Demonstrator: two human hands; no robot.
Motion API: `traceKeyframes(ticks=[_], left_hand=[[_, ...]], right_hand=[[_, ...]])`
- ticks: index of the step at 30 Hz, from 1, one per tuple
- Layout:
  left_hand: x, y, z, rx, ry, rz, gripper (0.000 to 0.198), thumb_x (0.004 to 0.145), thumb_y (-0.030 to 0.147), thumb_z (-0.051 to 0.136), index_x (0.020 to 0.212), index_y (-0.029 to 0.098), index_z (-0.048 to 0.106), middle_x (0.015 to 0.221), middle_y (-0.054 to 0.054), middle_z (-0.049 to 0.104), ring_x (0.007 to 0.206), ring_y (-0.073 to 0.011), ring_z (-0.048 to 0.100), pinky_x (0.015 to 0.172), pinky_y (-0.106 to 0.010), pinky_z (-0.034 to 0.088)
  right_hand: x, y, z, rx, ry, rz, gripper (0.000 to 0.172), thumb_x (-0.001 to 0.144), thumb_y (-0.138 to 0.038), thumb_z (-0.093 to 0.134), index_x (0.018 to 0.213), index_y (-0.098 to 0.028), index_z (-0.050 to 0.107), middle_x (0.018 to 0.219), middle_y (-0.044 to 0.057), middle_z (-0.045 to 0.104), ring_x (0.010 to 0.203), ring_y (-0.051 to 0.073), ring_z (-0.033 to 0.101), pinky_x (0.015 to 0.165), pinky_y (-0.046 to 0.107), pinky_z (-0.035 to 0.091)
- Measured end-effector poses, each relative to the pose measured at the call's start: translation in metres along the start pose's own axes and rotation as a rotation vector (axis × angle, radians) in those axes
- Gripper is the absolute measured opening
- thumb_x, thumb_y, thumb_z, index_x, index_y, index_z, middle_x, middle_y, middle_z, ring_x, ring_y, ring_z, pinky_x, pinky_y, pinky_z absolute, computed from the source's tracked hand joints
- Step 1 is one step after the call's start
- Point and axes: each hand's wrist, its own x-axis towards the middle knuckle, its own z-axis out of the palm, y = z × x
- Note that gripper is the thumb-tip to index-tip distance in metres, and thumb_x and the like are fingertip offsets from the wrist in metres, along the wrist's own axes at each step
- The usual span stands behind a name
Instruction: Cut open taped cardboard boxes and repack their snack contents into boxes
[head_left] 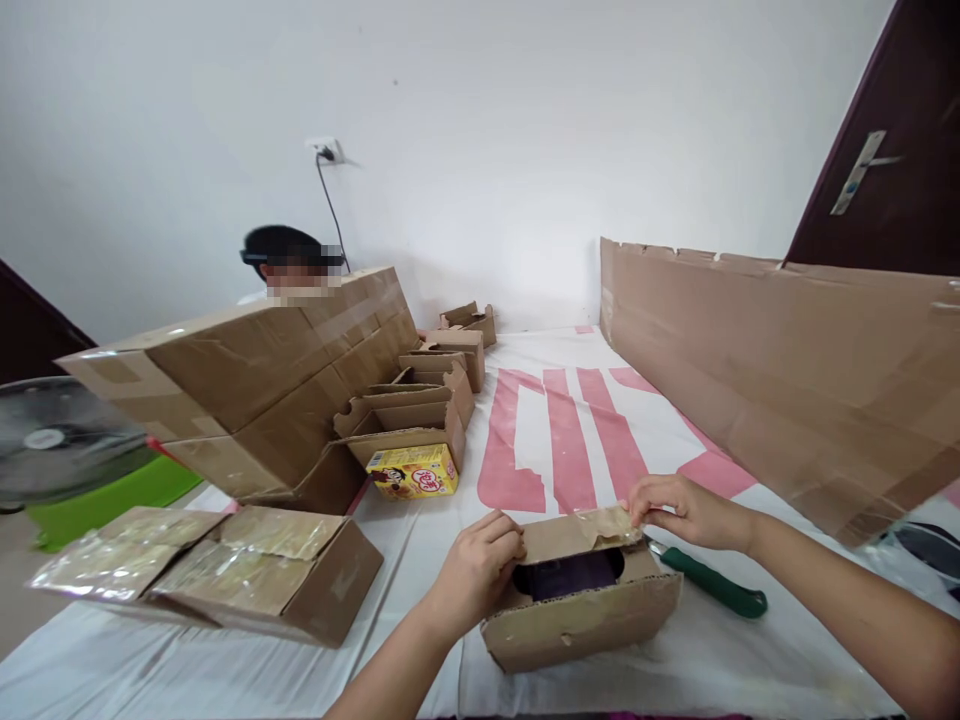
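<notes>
A small cardboard box (585, 625) rests on the white and pink cloth close in front of me, its top partly open over something dark purple (574, 577). My left hand (484, 560) has its fingers closed on the left end of the raised top flap (555, 535). At the flap's right end, my right hand (675, 510) pinches the edge, where clear tape (611, 525) is stuck. A green-handled tool (720, 585) lies right of the box, its metal end partly hidden behind the box.
Taped boxes (270, 570) stand at left, below a stacked carton wall (247, 370). Open boxes (405, 415) line up behind a yellow pack (412, 472). A cardboard panel (780, 370) stands at right. A person in a dark cap (281, 245) is beyond the cartons.
</notes>
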Motion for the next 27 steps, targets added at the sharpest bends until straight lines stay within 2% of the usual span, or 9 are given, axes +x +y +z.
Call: traceKeyframes(ticks=[3, 6, 11, 15, 18, 21, 22, 24, 27], left_hand=[[0.001, 0.001, 0.001, 0.016, 0.008, 0.037, 0.022, 0.087, 0.004, 0.044, 0.074, 0.019, 0.053, 0.078, -0.005, 0.064, 0.076, -0.0152, 0.058, 0.066, -0.023, 0.046], [-0.002, -0.002, -0.006, 0.053, 0.030, 0.051, 0.025, 0.088, 0.004, 0.041, 0.071, 0.019, 0.052, 0.074, -0.004, 0.062, 0.071, -0.0153, 0.057, 0.062, -0.023, 0.044], [-0.017, -0.008, -0.033, 0.146, 0.033, -0.077, 0.025, 0.090, 0.008, 0.043, 0.068, 0.019, 0.049, 0.067, -0.002, 0.056, 0.066, -0.0152, 0.052, 0.057, -0.024, 0.040], [-0.012, 0.002, -0.032, 0.098, 0.028, -0.058, 0.027, 0.093, 0.007, 0.038, 0.073, 0.019, 0.052, 0.077, -0.004, 0.060, 0.073, -0.0153, 0.055, 0.063, -0.025, 0.044], [-0.002, 0.011, -0.020, 0.058, 0.022, -0.022, 0.026, 0.093, 0.007, 0.037, 0.077, 0.019, 0.053, 0.085, -0.005, 0.062, 0.078, -0.0153, 0.057, 0.066, -0.026, 0.046], [0.004, 0.016, -0.011, 0.040, -0.012, 0.023, 0.023, 0.093, 0.007, 0.039, 0.079, 0.019, 0.053, 0.088, -0.005, 0.063, 0.081, -0.0162, 0.057, 0.070, -0.027, 0.047], [0.005, 0.017, -0.010, 0.039, -0.019, 0.032, 0.023, 0.093, 0.007, 0.039, 0.080, 0.019, 0.053, 0.088, -0.005, 0.063, 0.082, -0.0166, 0.057, 0.071, -0.028, 0.048], [0.006, 0.020, -0.009, 0.039, -0.018, 0.033, 0.023, 0.092, 0.006, 0.039, 0.080, 0.019, 0.053, 0.089, -0.006, 0.064, 0.084, -0.0173, 0.058, 0.071, -0.029, 0.049], [0.006, 0.023, -0.010, 0.034, -0.013, 0.021, 0.023, 0.092, 0.006, 0.038, 0.080, 0.019, 0.053, 0.090, -0.006, 0.065, 0.085, -0.0178, 0.059, 0.072, -0.029, 0.050]], right_hand=[[-0.004, -0.004, -0.001, -0.027, -0.011, -0.016, 0.034, 0.099, -0.036, 0.039, 0.089, -0.019, 0.067, 0.088, 0.008, 0.066, 0.086, 0.016, 0.063, 0.078, 0.031, 0.050], [-0.024, 0.008, -0.015, -0.127, 0.039, 0.016, 0.034, 0.098, -0.038, 0.039, 0.086, -0.020, 0.066, 0.086, 0.008, 0.065, 0.084, 0.018, 0.062, 0.076, 0.032, 0.050], [-0.097, 0.043, -0.059, -0.388, 0.349, 0.308, 0.035, 0.095, -0.044, 0.040, 0.080, -0.024, 0.065, 0.083, 0.008, 0.065, 0.077, 0.021, 0.062, 0.070, 0.034, 0.047], [-0.119, 0.041, -0.060, -0.418, 0.495, 0.420, 0.032, 0.088, -0.052, 0.050, 0.083, -0.025, 0.064, 0.083, 0.006, 0.062, 0.073, 0.020, 0.058, 0.065, 0.032, 0.046], [-0.100, 0.023, -0.044, -0.379, 0.566, 0.456, 0.039, 0.081, -0.056, 0.057, 0.101, -0.024, 0.064, 0.070, -0.001, 0.053, 0.061, 0.016, 0.051, 0.057, 0.028, 0.042], [-0.067, -0.004, -0.034, -0.309, 0.506, 0.448, 0.054, 0.082, -0.052, 0.058, 0.128, -0.024, 0.055, 0.062, -0.006, 0.046, 0.054, 0.013, 0.045, 0.055, 0.025, 0.039], [-0.054, -0.014, -0.033, -0.300, 0.466, 0.429, 0.051, 0.082, -0.050, 0.058, 0.126, -0.024, 0.058, 0.061, -0.006, 0.048, 0.054, 0.012, 0.044, 0.055, 0.025, 0.039], [-0.024, -0.035, -0.032, -0.315, 0.372, 0.385, 0.034, 0.083, -0.050, 0.057, 0.099, -0.023, 0.071, 0.066, -0.002, 0.056, 0.058, 0.013, 0.049, 0.059, 0.026, 0.039], [0.024, -0.061, -0.021, -0.365, 0.180, 0.378, 0.028, 0.080, -0.050, 0.062, 0.075, -0.023, 0.070, 0.076, 0.001, 0.067, 0.072, 0.016, 0.058, 0.064, 0.026, 0.039]])
